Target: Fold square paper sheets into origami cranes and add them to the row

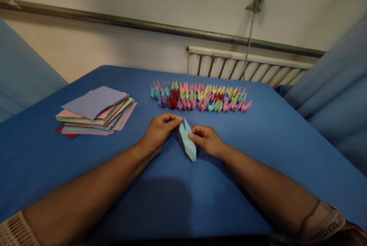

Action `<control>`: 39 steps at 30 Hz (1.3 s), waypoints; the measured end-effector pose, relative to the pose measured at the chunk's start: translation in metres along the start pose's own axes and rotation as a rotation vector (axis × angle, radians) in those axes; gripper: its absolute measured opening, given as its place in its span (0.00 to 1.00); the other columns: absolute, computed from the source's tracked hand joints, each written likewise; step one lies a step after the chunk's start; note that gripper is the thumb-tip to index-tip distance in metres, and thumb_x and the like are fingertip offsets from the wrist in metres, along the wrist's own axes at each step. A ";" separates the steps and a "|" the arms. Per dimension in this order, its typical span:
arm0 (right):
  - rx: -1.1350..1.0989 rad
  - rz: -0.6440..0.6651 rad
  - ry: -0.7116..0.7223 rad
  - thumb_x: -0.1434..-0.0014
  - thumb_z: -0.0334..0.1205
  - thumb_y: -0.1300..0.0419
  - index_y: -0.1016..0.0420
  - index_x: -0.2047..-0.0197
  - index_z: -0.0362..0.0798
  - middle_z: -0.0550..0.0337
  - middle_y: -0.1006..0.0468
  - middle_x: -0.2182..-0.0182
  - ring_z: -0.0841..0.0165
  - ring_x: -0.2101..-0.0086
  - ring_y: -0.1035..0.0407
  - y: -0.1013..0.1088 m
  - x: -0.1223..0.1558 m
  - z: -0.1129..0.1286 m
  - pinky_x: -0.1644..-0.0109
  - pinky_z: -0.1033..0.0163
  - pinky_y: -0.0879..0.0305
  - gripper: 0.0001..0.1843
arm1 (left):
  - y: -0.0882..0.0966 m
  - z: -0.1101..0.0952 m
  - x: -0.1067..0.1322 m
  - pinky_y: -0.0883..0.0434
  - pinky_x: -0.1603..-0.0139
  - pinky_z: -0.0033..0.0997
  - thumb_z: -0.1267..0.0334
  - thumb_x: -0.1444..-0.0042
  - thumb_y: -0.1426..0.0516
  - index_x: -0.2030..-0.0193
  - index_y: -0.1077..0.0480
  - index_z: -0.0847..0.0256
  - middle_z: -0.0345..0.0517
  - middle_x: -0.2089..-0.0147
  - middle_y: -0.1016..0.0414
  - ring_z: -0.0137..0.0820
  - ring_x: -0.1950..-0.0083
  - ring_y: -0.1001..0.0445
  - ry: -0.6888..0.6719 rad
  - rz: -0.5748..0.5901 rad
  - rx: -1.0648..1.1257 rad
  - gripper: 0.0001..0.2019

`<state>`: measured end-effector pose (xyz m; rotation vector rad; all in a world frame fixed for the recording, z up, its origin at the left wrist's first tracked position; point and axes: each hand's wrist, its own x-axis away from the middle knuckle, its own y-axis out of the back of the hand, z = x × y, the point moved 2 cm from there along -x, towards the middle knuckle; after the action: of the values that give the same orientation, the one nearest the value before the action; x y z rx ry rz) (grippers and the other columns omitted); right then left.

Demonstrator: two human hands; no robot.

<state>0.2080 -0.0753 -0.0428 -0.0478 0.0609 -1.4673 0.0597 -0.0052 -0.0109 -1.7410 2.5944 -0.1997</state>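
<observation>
Between my two hands is a folded paper piece in pale aqua, long and narrow, with a split point at its far end and pointed tips at the near end. My left hand pinches one of its far points between thumb and fingers. On the other edge, around the middle, my right hand grips it with the thumb on top; the fingers beneath are partly hidden. The paper is held tilted, just above the blue-covered table.
Rows of small folded paper figures in many colours stand beyond my hands. A stack of coloured paper sheets lies at the left. Behind the table are a radiator, a metal rail and a plugged-in cord. Blue curtains hang at both sides.
</observation>
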 end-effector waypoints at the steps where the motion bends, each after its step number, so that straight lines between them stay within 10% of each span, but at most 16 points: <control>1: 0.005 0.006 -0.006 0.51 0.50 0.35 0.34 0.76 0.48 0.70 0.36 0.82 0.75 0.79 0.44 0.000 0.000 -0.001 0.74 0.68 0.46 0.17 | 0.002 -0.002 -0.001 0.34 0.68 0.26 0.57 0.57 0.32 0.72 0.27 0.64 0.40 0.73 0.28 0.25 0.72 0.32 -0.010 -0.016 0.015 0.13; 10: 0.011 -0.052 0.033 0.49 0.50 0.37 0.32 0.74 0.48 0.69 0.34 0.80 0.74 0.78 0.42 -0.001 0.001 -0.006 0.72 0.66 0.43 0.14 | -0.009 0.004 0.008 0.35 0.69 0.25 0.55 0.55 0.33 0.69 0.27 0.64 0.39 0.72 0.29 0.25 0.72 0.32 0.066 0.211 -0.058 0.14; 15: 0.010 -0.054 0.055 0.49 0.48 0.37 0.32 0.74 0.48 0.69 0.34 0.80 0.74 0.78 0.41 -0.003 0.002 -0.004 0.72 0.66 0.44 0.13 | -0.006 0.005 0.004 0.35 0.69 0.25 0.54 0.52 0.35 0.73 0.28 0.64 0.39 0.74 0.29 0.24 0.73 0.33 0.008 0.079 -0.054 0.14; 29: -0.141 -0.285 0.069 0.53 0.50 0.34 0.30 0.72 0.47 0.68 0.30 0.82 0.75 0.81 0.39 0.005 -0.007 -0.004 0.76 0.67 0.42 0.15 | -0.010 0.007 0.010 0.31 0.65 0.27 0.59 0.56 0.33 0.65 0.28 0.64 0.41 0.70 0.25 0.25 0.71 0.28 0.112 0.158 -0.087 0.14; 39: -0.167 -0.327 0.175 0.52 0.43 0.33 0.31 0.66 0.50 0.70 0.31 0.79 0.75 0.79 0.39 0.005 -0.005 0.002 0.74 0.68 0.41 0.13 | -0.010 0.004 0.008 0.34 0.68 0.25 0.62 0.58 0.34 0.72 0.32 0.61 0.35 0.73 0.31 0.24 0.72 0.32 -0.107 0.075 -0.208 0.12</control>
<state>0.2125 -0.0703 -0.0407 -0.0673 0.3307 -1.7879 0.0662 -0.0164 -0.0132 -1.6545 2.6787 0.1665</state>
